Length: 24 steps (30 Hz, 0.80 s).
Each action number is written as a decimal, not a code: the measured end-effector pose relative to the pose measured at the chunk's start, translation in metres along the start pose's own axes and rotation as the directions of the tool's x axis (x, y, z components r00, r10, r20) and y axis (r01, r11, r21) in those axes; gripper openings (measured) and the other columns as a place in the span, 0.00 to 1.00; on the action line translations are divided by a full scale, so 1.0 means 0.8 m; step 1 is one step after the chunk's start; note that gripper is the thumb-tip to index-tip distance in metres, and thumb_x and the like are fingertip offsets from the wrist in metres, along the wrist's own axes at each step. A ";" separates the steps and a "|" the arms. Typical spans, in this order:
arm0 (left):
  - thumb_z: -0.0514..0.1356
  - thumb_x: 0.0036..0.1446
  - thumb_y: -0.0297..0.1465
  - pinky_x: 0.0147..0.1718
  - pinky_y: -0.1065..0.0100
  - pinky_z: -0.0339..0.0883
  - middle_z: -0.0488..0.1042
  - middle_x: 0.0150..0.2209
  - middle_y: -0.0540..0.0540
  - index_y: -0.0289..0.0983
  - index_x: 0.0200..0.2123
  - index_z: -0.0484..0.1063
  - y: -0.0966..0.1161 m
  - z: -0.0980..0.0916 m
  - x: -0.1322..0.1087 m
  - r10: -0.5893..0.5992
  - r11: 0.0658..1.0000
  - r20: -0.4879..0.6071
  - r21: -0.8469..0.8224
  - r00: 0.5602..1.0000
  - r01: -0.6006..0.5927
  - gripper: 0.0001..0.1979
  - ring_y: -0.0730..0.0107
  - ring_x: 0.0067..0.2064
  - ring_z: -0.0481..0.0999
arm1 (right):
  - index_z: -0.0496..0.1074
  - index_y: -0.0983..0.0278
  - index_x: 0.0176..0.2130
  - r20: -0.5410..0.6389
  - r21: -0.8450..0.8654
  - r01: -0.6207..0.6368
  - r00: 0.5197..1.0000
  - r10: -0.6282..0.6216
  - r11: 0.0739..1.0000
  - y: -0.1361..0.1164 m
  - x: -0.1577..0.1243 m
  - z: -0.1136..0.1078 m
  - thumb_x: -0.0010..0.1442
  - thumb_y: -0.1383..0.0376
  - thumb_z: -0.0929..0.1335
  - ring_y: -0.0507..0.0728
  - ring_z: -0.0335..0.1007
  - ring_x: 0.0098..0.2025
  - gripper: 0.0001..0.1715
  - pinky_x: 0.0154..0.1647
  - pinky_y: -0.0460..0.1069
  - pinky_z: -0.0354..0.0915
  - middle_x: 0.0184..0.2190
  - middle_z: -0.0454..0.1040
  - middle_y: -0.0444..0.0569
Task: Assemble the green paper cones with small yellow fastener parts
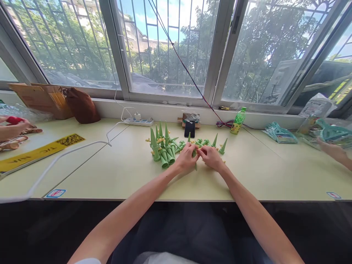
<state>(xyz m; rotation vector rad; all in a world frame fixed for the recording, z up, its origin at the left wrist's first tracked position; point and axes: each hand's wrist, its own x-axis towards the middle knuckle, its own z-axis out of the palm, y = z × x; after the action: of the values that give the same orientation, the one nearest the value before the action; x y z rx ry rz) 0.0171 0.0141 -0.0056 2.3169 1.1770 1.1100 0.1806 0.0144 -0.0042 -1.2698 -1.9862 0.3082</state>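
1. And a green spike [194, 154] is held by the left hand [187, 158], fingers clamped around it, the lower end left poking out below.
2. Right alongside, the right hand [211, 157] is held close, fingertips gathered at the spike's upper part; whether anything is pinched there cannot be told.
3. Light, stiff plastic is suggested by the look of it; little weight should be felt, and a smooth, slightly slippery surface is to be expected.
4. The surest hold would probably be had at the wide end; the thin tip and small yellow bits [147, 140] are judged easier to snap.
5. Other spikes [154, 150] are massed left of the left hand, some stood upright, some laid down; more are scattered on the tabletop [255, 165] just beyond both hands.
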 end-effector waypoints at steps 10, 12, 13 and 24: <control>0.59 0.57 0.30 0.37 0.67 0.68 0.64 0.39 0.46 0.36 0.41 0.70 -0.001 -0.001 0.001 0.005 1.000 -0.021 0.005 1.000 -0.005 0.08 0.71 0.34 0.70 | 0.68 0.63 0.25 -0.008 -0.016 -0.024 1.000 0.024 1.000 -0.001 0.000 -0.001 0.63 0.54 0.63 0.51 0.59 0.23 0.20 0.27 0.47 0.52 0.19 0.68 0.44; 0.59 0.57 0.30 0.37 0.67 0.69 0.65 0.39 0.46 0.36 0.41 0.70 -0.001 -0.001 0.000 0.004 1.000 -0.032 0.009 0.999 -0.003 0.07 0.71 0.34 0.70 | 0.70 0.63 0.28 -0.006 -0.017 -0.029 1.000 0.029 0.999 -0.003 0.000 -0.002 0.62 0.56 0.65 0.51 0.61 0.23 0.16 0.27 0.46 0.53 0.21 0.70 0.44; 0.59 0.57 0.30 0.37 0.66 0.69 0.65 0.39 0.45 0.37 0.41 0.70 -0.001 -0.001 0.000 0.004 1.000 -0.034 0.011 0.999 -0.003 0.08 0.71 0.34 0.71 | 0.70 0.63 0.27 -0.003 -0.016 -0.026 1.000 0.026 1.000 -0.003 0.000 -0.002 0.62 0.57 0.65 0.51 0.61 0.24 0.16 0.28 0.46 0.54 0.21 0.70 0.44; 0.60 0.57 0.30 0.36 0.67 0.69 0.65 0.39 0.46 0.37 0.41 0.71 0.001 -0.003 -0.001 0.017 1.000 -0.012 0.006 1.000 -0.017 0.08 0.72 0.33 0.71 | 0.62 0.63 0.20 0.009 -0.017 0.005 1.000 -0.005 1.000 -0.002 0.000 -0.002 0.64 0.55 0.61 0.51 0.56 0.22 0.24 0.25 0.48 0.50 0.18 0.66 0.44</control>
<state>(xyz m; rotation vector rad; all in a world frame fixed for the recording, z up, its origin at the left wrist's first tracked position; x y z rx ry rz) 0.0156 0.0130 -0.0039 2.3321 1.1692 1.1296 0.1809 0.0133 -0.0026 -1.2756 -2.0031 0.2953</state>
